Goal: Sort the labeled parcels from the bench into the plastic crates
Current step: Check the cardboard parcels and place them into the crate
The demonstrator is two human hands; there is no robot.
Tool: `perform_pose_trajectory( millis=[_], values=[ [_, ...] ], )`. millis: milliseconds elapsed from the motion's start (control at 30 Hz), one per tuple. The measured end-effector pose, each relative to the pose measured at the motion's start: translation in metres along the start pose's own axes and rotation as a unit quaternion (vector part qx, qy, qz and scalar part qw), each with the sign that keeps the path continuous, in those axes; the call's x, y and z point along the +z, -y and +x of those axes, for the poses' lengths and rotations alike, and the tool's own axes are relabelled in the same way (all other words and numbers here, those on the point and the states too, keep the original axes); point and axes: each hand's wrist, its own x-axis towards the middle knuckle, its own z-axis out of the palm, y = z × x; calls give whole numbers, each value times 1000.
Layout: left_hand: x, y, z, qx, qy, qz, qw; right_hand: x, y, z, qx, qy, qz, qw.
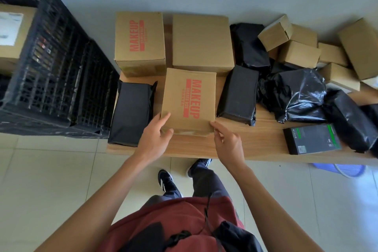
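A brown cardboard box with red MAKEUP print (189, 99) stands on the wooden bench (255, 141) near its front edge. My left hand (156, 137) holds the box's near left corner, thumb on the front face. My right hand (228, 142) touches the near right corner with loosely bent fingers. A second MAKEUP box (139, 41) and a plain brown box (202, 42) stand behind it. Black wrapped parcels lie on either side, one on the left (132, 113) and one on the right (238, 95). A black plastic crate (55, 71) stands left of the bench.
Crumpled black bags (296, 94) and several small brown boxes (298, 53) crowd the bench's right half. A flat dark box with green print (312, 139) lies at the front edge. A boxed parcel (14, 35) sits in the crate. A blue basket (339, 169) shows under the bench.
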Motion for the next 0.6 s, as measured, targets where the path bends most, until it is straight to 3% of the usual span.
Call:
perform_pose_trajectory(
  millis=[200, 600],
  values=[
    [-7, -13, 18, 7, -61, 38, 997, -19, 0, 34, 15, 5, 12, 1000],
    [-37, -103, 134, -3, -121, 51, 991, -74, 1, 191, 61, 23, 33, 997]
  ],
)
